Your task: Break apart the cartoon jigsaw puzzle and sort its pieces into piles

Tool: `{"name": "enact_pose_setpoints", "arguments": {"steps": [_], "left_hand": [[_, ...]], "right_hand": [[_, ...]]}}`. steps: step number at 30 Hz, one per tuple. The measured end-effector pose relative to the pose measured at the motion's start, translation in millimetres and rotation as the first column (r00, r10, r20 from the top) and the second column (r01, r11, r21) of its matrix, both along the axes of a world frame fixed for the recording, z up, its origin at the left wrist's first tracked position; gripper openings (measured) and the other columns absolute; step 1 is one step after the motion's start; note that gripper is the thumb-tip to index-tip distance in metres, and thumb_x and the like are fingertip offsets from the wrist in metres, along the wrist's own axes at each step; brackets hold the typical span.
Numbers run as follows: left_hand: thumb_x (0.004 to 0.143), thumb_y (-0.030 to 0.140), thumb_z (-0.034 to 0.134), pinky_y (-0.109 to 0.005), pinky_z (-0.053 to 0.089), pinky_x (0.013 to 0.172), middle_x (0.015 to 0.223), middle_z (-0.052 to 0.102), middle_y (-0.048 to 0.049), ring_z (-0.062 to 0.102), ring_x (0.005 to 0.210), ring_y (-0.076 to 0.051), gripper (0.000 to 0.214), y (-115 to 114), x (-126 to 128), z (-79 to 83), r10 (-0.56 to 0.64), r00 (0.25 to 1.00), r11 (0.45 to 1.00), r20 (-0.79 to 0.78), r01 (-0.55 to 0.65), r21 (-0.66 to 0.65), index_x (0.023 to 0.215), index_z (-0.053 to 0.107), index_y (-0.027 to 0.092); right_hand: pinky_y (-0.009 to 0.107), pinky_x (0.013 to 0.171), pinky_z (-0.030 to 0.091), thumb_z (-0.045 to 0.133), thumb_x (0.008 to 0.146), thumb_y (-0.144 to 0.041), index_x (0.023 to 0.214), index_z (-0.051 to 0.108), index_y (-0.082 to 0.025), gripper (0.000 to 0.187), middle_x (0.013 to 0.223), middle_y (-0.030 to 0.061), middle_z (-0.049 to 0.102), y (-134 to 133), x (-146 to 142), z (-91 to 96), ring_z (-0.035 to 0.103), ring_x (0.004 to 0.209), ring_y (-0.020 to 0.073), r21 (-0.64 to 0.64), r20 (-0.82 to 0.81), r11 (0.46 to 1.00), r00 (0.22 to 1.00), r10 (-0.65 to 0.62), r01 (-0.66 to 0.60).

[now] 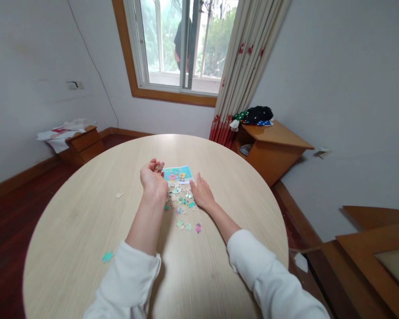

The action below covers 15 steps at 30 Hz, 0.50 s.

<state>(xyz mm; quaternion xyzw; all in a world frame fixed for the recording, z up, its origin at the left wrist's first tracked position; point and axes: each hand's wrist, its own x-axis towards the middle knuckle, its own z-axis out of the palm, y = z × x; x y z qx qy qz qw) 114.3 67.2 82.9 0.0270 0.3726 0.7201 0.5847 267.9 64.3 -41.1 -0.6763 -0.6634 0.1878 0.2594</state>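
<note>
My left hand is turned palm up over the table, its fingers curled around a pale puzzle piece; whether more pieces lie in it I cannot tell. My right hand is open, fingers stretched out, its edge along the right side of a pile of jigsaw pieces. Some pieces in the pile show pale backs, others teal or coloured faces. Behind the pile lies a colourful cartoon picture sheet, partly hidden by my left hand. A pink puzzle piece lies just in front of the pile.
The round wooden table bears a teal puzzle piece near my left sleeve and a pale piece at left. A wooden cabinet with cloths stands at right, a small drawer unit at left. A window is ahead.
</note>
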Motion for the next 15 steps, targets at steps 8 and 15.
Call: {"name": "enact_pose_setpoints", "arguments": {"steps": [8,15], "left_hand": [[0.068,0.008,0.043,-0.023,0.038,0.068,0.05,0.045,0.0073,0.058,0.057,-0.009,0.013,1.8,-0.3,-2.0,-0.009,1.0,1.0,0.009,0.009,0.016,0.072,0.048,0.019],[0.075,0.006,0.04,-0.02,0.041,0.068,0.05,0.047,0.0071,0.064,0.062,-0.008,0.016,0.0,1.1,0.6,0.008,0.999,1.0,0.038,-0.009,0.021,0.073,0.048,0.02]], "right_hand": [[0.04,0.113,0.021,0.018,0.094,-0.053,0.147,0.017,-0.002,0.074,0.151,0.0202,0.027,5.9,0.5,-0.8,0.026,0.14,0.0266,0.027,-0.117,0.999,0.993,-0.031,0.035],[0.04,0.113,0.02,0.017,0.094,-0.053,0.148,0.015,-0.002,0.074,0.151,0.0202,0.027,5.7,0.5,-1.1,0.026,0.14,0.026,0.018,-0.113,0.999,0.993,-0.027,0.029]]}}
